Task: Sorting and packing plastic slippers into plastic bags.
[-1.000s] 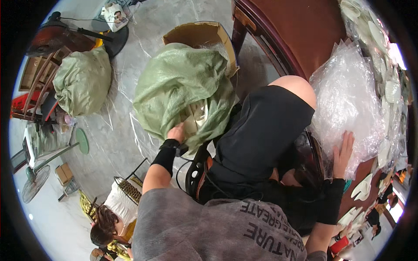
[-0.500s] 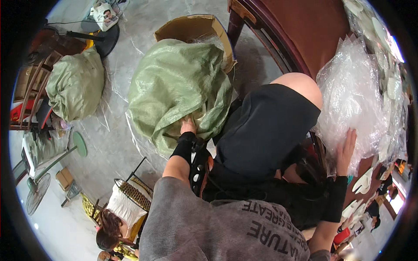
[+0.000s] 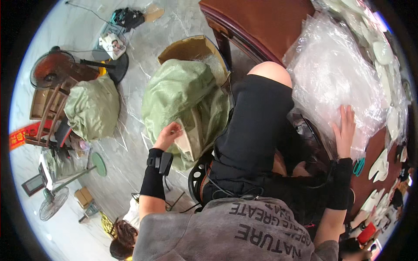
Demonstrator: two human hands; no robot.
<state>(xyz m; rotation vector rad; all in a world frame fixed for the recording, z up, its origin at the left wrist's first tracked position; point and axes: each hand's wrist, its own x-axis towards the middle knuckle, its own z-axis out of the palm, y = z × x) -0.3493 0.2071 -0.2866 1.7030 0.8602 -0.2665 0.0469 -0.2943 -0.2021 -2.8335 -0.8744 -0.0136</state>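
A large green woven sack [image 3: 174, 93] stands on the floor in front of me, its mouth loosely folded. At its near side, my left hand [image 3: 169, 135] is closed, finger and thumb pinching the edge of a pale, flat piece [image 3: 187, 141] that sticks out of the sack; its exact kind is unclear. My right hand [image 3: 345, 130] lies with fingers stretched on a pile of clear plastic bags [image 3: 335, 74] on the brown table to my right.
Behind the sack is an open cardboard box [image 3: 183, 48]. The brown table [image 3: 261, 19] holds flat white pieces [image 3: 379, 166] and teal-handled scissors [image 3: 359, 167]. At the left are a second green sack [image 3: 93, 108], a wooden chair [image 3: 52, 108] and a standing fan [image 3: 54, 203]. Another person sits lower left.
My left hand has come out of the sack's mouth and now pinches the pale flat piece. The right hand stays flat on the clear bags. The whole view has shifted.
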